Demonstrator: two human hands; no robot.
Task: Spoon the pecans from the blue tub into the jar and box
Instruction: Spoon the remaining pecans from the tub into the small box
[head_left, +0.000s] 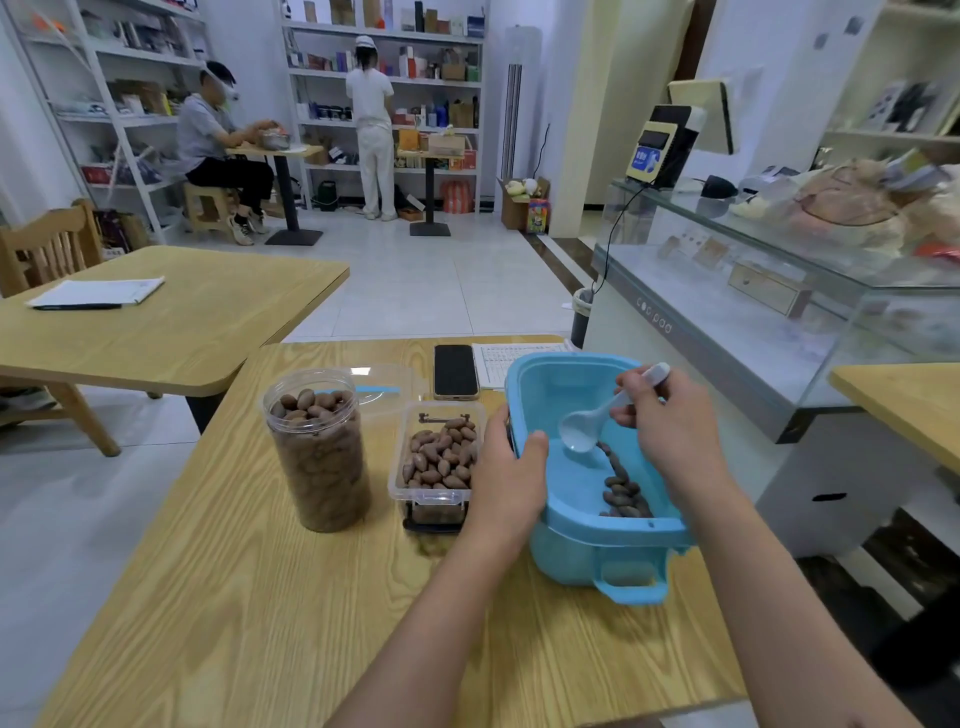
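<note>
Wood-grain table (249, 597) in a tiled, shelf-lined shop: jar (318, 449) and box (438, 462) of pecans beside a tilted blue tub (597, 525), phone (455, 371) behind. Left hand (506, 480) grips the tub's rim; right hand (670, 421) pinches a white spoon (597, 415) over the remaining pecans (621, 493).

Left hand (506, 478) gripping tilted blue tub (582, 540), right hand (670, 421) holding spoon (597, 415)

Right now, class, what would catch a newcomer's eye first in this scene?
The blue tub at the table's right, tilted toward the camera, with the left hand gripping its rim and the right hand holding a white spoon above the last pecans. To its left, a nearly full jar and a clear box of pecans.
</note>
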